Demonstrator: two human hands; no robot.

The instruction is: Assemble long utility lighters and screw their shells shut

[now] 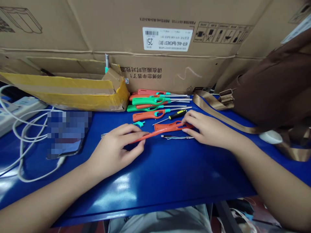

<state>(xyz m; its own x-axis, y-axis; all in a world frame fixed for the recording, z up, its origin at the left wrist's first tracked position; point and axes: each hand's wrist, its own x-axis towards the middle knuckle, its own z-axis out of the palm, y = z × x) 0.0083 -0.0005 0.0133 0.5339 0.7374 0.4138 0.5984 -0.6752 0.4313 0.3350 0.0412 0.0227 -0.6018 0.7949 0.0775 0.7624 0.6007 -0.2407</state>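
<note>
Both my hands rest on a blue table [170,168] and hold one long orange plastic lighter shell [167,128]. My left hand [119,145] pinches its thin end between thumb and fingers. My right hand [206,127] grips the wide handle end. A thin metal tube part [177,138] lies on the table just below the shell, next to my right hand. A small teal trigger piece [139,123] lies beside my left fingertips. A screwdriver [176,115] with a black and yellow handle lies just behind the shell.
A pile of orange and green stick lighters [155,102] lies at the back against cardboard boxes [150,38]. An open yellow-taped box [70,92] stands at left, a phone [65,136] with white cables [26,136] beside it. A brown bag [274,84] with its strap fills the right.
</note>
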